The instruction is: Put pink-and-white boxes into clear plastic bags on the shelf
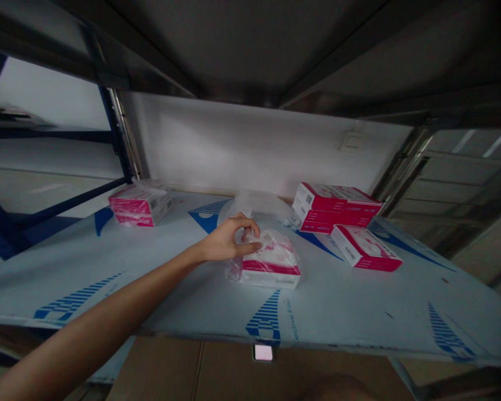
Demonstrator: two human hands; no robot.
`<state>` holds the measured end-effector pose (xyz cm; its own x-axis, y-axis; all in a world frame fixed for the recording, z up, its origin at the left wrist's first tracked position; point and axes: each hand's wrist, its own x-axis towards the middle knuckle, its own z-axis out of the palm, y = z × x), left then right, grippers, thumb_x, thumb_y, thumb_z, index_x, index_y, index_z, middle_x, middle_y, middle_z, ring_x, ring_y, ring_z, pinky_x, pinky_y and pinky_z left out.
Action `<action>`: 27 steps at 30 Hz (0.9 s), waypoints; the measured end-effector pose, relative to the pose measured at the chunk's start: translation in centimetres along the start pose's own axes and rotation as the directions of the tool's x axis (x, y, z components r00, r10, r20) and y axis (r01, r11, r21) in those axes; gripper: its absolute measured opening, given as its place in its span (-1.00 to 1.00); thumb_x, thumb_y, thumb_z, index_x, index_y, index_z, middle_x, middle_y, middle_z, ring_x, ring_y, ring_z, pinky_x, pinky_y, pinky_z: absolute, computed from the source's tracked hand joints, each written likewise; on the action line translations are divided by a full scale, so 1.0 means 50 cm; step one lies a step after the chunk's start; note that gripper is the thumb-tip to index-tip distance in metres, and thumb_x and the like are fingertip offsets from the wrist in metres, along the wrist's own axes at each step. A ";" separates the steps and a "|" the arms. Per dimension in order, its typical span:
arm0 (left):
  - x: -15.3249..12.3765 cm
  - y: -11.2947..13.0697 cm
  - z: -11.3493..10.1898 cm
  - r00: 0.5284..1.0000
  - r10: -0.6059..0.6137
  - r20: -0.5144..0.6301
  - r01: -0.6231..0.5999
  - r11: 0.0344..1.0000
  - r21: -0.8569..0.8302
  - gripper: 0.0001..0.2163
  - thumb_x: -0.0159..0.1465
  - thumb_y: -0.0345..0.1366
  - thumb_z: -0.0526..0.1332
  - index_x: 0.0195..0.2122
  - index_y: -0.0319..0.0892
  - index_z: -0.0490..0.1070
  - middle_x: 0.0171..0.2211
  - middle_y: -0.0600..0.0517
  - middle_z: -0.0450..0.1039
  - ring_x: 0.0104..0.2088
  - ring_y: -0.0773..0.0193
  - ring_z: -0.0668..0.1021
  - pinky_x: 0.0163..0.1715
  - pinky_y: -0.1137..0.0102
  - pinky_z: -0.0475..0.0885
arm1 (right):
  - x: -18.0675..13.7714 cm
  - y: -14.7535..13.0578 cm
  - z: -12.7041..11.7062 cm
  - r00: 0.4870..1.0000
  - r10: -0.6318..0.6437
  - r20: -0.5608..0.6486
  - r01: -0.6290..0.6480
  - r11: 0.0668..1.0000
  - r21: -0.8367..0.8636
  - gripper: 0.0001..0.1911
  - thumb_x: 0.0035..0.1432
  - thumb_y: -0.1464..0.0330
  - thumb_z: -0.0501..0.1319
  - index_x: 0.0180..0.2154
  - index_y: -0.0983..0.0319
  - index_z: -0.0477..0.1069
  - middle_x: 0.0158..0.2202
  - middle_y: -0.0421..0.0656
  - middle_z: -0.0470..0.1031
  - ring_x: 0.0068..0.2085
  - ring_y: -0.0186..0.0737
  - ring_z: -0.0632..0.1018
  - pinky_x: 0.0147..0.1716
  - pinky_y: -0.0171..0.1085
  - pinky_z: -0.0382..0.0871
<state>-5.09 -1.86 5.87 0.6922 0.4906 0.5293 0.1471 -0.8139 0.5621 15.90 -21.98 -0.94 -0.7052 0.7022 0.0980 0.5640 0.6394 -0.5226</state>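
My left hand point(230, 239) reaches in from the lower left. Its thumb and fingers are curled in a pinch on the clear plastic wrap point(235, 269) at the left side of a pink and white box point(271, 264). The box lies flat on the shelf, its printed top partly under the film. Behind it is a loose, cloudy plastic bag point(261, 205). My right hand cannot be made out; only a dark blurred shape shows at the bottom edge.
Wrapped pink boxes point(133, 207) stand at the left of the shelf point(183, 306). Stacked pink boxes point(334, 207) are at the right rear, with a single box point(367, 248) before them. An upper shelf point(242, 50) hangs low overhead. Metal posts point(125, 133) flank the sides.
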 end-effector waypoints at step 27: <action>0.018 0.056 -0.040 0.992 0.068 0.110 -0.099 0.945 0.312 -0.82 0.33 -0.16 0.25 -0.21 -0.16 0.50 -0.41 0.09 0.36 -0.44 0.35 0.41 -0.40 0.41 0.28 | 0.195 0.182 -0.324 0.900 0.105 -0.423 0.140 0.849 0.509 -0.81 0.11 0.21 0.32 -0.39 0.21 0.48 -0.41 -0.22 0.55 -0.34 -0.29 0.54 -0.28 -0.24 0.39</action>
<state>-5.44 -3.08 9.20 0.7743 0.3971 0.4928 0.2908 -0.9148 0.2803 21.14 -4.24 8.97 -0.3937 0.8316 0.3917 0.1611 0.4819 -0.8613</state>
